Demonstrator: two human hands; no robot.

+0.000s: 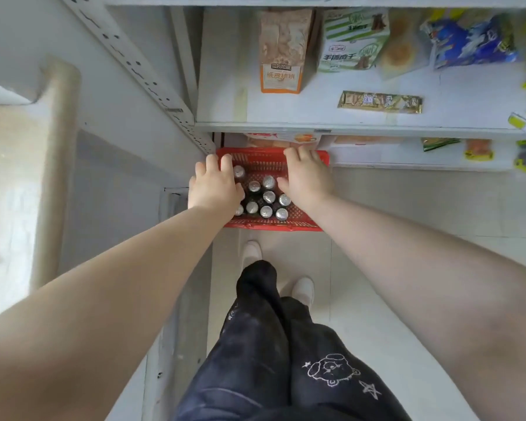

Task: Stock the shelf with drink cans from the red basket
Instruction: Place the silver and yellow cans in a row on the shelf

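A red basket stands on the floor against the foot of the shelf unit. Inside it stand several dark drink cans with silver tops, grouped toward the left and middle. My left hand hovers over the basket's left side, fingers straight and spread, covering some cans. My right hand reaches over the basket's right half with fingers extended toward its far rim. Neither hand holds a can. The white shelf above has bare room on its left part.
On the shelf stand an orange-and-brown snack bag, a green-and-white box, a gold packet and blue and yellow bags at the right. A perforated grey upright runs diagonally at left. Lower shelves hold packets. My legs and white shoes stand behind the basket.
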